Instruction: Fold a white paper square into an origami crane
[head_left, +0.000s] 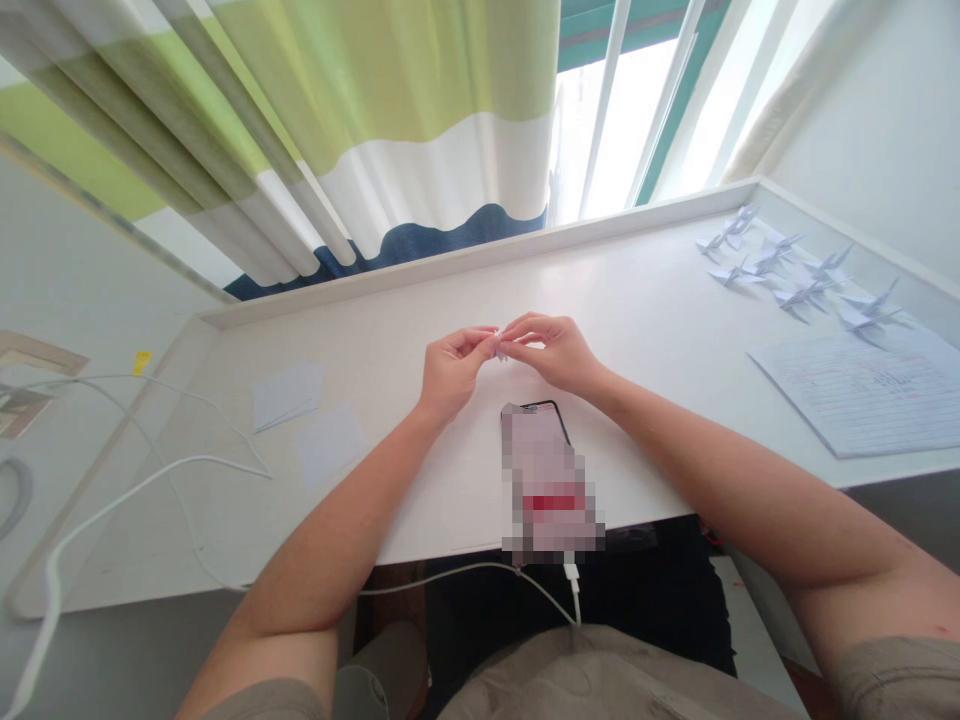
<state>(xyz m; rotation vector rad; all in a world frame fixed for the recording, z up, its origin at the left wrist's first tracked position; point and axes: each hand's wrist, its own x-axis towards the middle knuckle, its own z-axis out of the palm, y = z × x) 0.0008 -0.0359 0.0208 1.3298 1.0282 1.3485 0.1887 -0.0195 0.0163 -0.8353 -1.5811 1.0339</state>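
A small piece of folded white paper (501,346) is pinched between my two hands, just above the middle of the white desk. My left hand (456,368) is closed on its left side, thumb and fingers pressed together. From the right, my right hand (551,347) pinches the same paper with thumb and fingertips. Most of the paper is hidden by the fingers, so its exact shape cannot be made out. A phone (544,475), its screen blurred out, lies on the desk just below my hands.
Several folded paper cranes (802,290) stand at the back right, behind a written-on sheet of lined paper (862,395). On the left lie white paper squares (289,395) and another pale sheet (330,440). A white cable (135,495) loops over the desk's left side (142,540). A raised edge (480,250) runs along the back.
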